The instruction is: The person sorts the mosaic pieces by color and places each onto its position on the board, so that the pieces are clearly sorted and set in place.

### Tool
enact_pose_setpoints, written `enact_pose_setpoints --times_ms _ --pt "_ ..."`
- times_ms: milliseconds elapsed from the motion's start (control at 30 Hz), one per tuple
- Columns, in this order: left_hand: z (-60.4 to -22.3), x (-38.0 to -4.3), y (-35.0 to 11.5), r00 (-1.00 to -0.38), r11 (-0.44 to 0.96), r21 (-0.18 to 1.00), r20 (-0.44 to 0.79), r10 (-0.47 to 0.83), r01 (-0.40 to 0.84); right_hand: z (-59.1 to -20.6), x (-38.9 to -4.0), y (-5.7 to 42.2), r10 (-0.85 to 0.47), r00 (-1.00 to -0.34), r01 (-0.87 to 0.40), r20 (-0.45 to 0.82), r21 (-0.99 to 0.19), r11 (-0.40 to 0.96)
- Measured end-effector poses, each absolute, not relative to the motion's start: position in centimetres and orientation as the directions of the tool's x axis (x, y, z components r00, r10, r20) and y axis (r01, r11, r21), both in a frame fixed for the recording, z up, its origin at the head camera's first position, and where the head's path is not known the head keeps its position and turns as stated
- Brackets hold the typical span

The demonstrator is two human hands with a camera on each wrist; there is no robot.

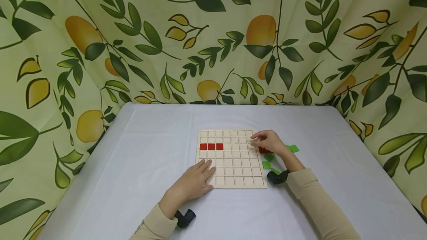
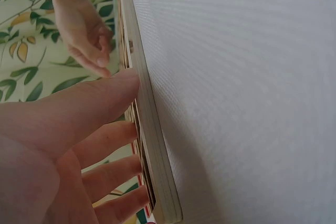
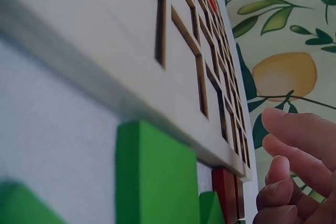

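Observation:
A pale wooden grid board point(image 1: 238, 171) lies on the white table. Three red square tiles point(image 1: 211, 146) sit side by side in one row at its left. My left hand point(image 1: 193, 182) rests on the board's near left corner, fingers spread; the left wrist view shows the thumb point(image 2: 123, 85) along the board's edge. Over the right edge hovers my right hand point(image 1: 269, 142), its fingers bent, and no tile shows between them in the right wrist view. Beneath it are loose red tiles point(image 1: 263, 150), partly hidden by the hand.
Several green square tiles point(image 1: 266, 165) lie loose beside the board's right edge, some under the right forearm. Another green tile point(image 1: 294, 148) is farther right. Each wrist wears a black camera point(image 1: 278, 177). A fruit-patterned cloth point(image 1: 213, 47) hangs behind the table point(image 1: 150, 140).

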State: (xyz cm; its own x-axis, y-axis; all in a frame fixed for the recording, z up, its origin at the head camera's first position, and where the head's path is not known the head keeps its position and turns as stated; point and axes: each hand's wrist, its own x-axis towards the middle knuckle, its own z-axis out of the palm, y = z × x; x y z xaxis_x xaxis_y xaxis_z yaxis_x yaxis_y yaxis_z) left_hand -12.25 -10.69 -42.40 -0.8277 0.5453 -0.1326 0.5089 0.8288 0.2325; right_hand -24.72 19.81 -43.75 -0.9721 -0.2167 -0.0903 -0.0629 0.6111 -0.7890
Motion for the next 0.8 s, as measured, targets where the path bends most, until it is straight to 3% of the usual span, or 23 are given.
enact_pose_setpoints --times_ms 800 --pt "-42.8 -12.5 -10.7 -0.836 0.838 0.214 -0.129 0.534 0.503 -43.8 -25.2 21.9 -0.161 -0.98 -0.027 -0.119 -0.718 0.696"
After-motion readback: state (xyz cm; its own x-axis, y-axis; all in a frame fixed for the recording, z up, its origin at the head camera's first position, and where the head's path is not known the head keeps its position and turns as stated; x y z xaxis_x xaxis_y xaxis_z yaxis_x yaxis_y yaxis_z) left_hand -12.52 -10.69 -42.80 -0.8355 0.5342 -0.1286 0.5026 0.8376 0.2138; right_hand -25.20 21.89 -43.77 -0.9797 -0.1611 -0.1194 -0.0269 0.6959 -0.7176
